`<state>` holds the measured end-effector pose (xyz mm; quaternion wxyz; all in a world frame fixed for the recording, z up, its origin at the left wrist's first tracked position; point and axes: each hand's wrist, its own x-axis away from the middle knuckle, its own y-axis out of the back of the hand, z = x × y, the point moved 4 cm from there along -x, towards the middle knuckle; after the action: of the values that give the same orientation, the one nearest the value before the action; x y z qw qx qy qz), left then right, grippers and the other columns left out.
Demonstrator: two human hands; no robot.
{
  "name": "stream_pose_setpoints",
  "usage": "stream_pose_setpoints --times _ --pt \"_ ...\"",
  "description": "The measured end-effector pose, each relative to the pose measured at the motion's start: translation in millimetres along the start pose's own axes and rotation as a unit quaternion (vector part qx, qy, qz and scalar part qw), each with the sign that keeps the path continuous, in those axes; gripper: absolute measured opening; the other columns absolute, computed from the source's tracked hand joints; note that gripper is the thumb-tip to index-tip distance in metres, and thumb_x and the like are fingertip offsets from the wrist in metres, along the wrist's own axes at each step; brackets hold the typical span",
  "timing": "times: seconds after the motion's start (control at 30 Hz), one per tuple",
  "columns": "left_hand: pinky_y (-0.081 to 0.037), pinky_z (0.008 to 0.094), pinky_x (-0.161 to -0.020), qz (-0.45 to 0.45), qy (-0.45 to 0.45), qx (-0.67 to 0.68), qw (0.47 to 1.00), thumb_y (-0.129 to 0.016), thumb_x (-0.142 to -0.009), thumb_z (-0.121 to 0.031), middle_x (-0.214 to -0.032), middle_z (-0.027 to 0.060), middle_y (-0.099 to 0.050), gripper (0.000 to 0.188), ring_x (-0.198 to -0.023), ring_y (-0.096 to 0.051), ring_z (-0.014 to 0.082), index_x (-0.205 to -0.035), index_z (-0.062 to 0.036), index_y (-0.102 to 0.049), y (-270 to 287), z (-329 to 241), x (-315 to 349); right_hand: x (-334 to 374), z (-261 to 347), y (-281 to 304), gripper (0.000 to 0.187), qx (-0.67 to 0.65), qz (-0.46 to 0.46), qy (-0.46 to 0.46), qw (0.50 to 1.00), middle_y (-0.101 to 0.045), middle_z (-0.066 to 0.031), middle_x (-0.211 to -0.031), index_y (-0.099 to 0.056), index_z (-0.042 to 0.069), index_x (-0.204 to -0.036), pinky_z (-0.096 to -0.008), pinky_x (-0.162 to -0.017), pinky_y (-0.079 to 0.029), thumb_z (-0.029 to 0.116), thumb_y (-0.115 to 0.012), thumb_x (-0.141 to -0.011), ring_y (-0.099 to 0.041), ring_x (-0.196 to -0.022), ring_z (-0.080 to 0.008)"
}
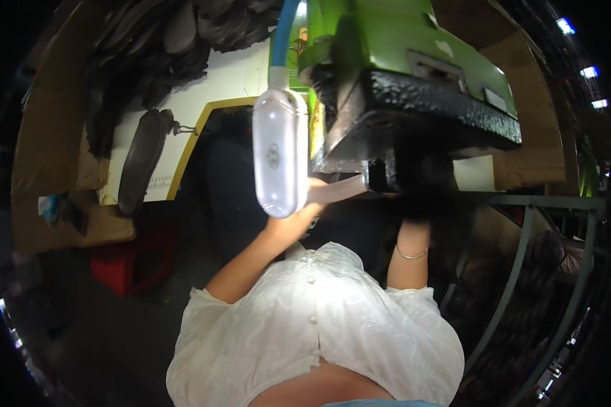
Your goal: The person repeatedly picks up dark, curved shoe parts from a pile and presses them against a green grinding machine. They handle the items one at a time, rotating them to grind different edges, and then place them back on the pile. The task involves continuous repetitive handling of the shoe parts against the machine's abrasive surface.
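My left hand (315, 198) is partly hidden behind a white lamp (278, 152) with a long rounded cover. It is closed on the near end of a brownish-grey flat strip-like piece (339, 189), which runs right to a black part under the head of a green machine (414, 54). The machine head covers most of my right hand (392, 196). Only a sliver of it and the forearm with a bangle (412, 256) show, so its fingers cannot be made out.
Dark sole-shaped pieces (149, 61) lie heaped at the back left. A single one (142, 159) rests on the white tabletop (234, 78). Cardboard (51, 136) stands at the left, above a red stool (132, 261). Metal rails (516, 271) rise at the right.
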<state>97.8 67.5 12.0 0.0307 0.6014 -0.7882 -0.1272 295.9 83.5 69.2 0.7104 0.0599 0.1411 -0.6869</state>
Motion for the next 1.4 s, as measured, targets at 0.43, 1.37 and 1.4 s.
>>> stream_pose_setpoints --times 0.43,1.37,1.4 --pt "-0.045 0.0289 -0.054 -0.094 -0.071 -0.114 0.987 -0.074 -0.056 -0.007 -0.069 0.0078 -0.061 0.02 -0.06 -0.06 0.0208 -0.074 -0.0046 -0.065 74 -49 -22 37 -24 5 0.019 -0.19 -0.182 -0.02 0.965 -0.06 -0.0064 -0.084 -0.058 -0.005 -0.09 -0.0216 -0.067 -0.042 0.011 -0.053 -0.084 -0.054 -0.073 -0.0095" --pt "-0.047 0.0272 -0.065 0.117 0.177 -0.157 0.965 -0.065 -0.077 -0.019 -0.081 0.0109 -0.062 0.03 -0.069 -0.059 0.0157 -0.099 0.0012 -0.061 57 62 39 -22 81 41 0.039 0.223 -0.398 0.287 0.843 -0.054 -0.0105 -0.109 -0.049 0.0 -0.118 -0.0246 -0.072 -0.048 0.005 -0.051 -0.079 -0.056 -0.088 -0.0159" --pt "-0.047 0.0272 -0.066 0.119 0.153 -0.194 0.962 -0.065 -0.077 -0.02 -0.081 0.0106 -0.062 0.03 -0.07 -0.059 0.0151 -0.099 0.0011 -0.061 59 60 34 -40 79 43 0.04 0.186 -0.374 0.276 0.866 -0.055 -0.0098 -0.107 -0.048 0.0 -0.119 -0.0238 -0.07 -0.049 0.005 -0.05 -0.08 -0.056 -0.088 -0.0146"
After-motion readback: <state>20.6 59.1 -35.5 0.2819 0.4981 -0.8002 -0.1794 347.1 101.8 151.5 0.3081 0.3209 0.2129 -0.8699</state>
